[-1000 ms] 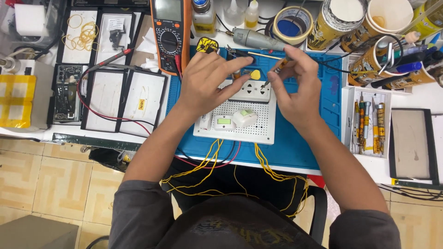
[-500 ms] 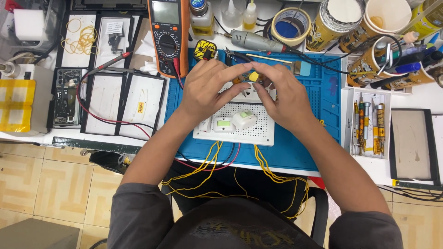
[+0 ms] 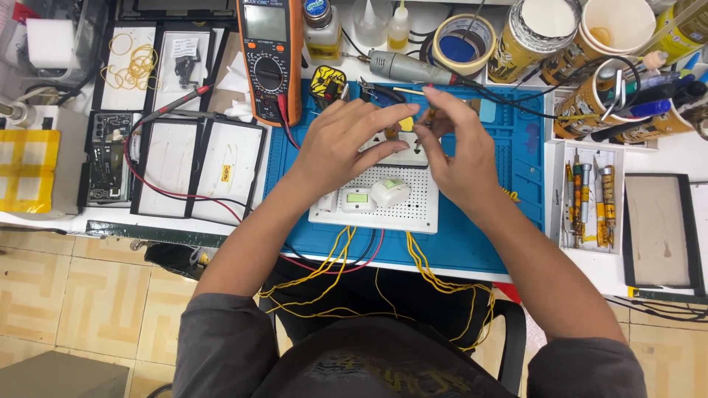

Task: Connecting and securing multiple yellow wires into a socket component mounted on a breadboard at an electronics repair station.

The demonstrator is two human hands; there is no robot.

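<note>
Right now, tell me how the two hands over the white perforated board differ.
The left hand lies spread and flat, palm down, pressing a white part against the white perforated board. The right hand is curled, its fingers pinching a thin tool upright. The left hand reaches in from the left, the right hand from the right. Both are bare and meet at the board's far edge, above the blue mat.

Both hands point(image 3: 346, 144) point(image 3: 457, 158) have closed together over the white socket point(image 3: 402, 151).

Blue mat point(image 3: 472, 243), white perforated board point(image 3: 409, 210), yellow wires point(image 3: 332, 258), orange multimeter point(image 3: 269, 55).
</note>
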